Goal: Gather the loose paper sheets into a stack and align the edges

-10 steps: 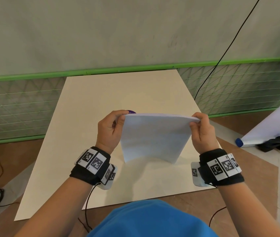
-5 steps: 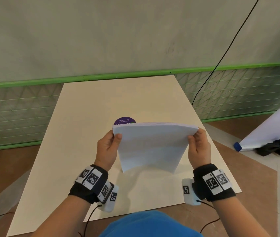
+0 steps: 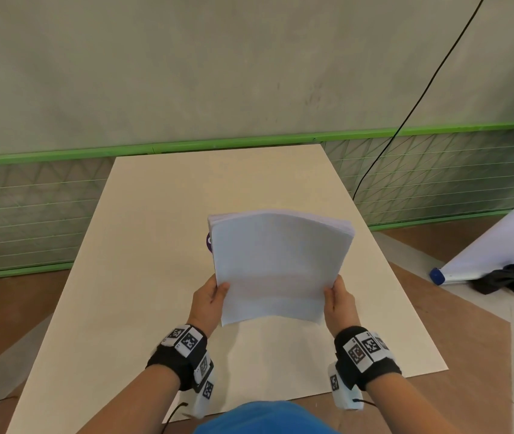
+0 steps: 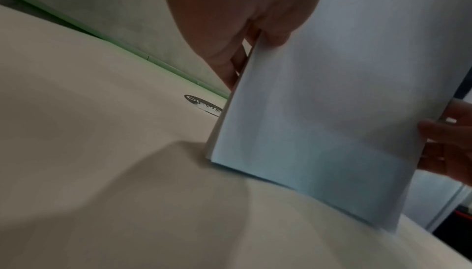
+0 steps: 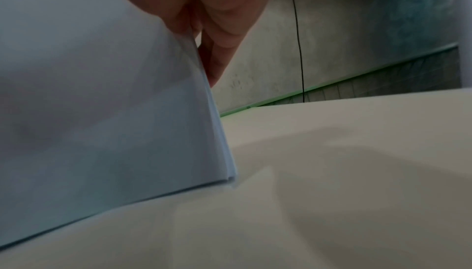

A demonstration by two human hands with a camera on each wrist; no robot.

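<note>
Paper stack: one, held upright over the middle of the beige board, lower edge at or just above the surface; contact cannot be confirmed. Left hand and right hand each pinch a lower side edge, thumb on the near face, fingers behind. Top edge bows and fans slightly. Bare board lies open on all sides. One purple sticker shows only as a sliver behind the stack's left edge. Sheet count is indeterminable. Both wrist views are blurred.
</note>
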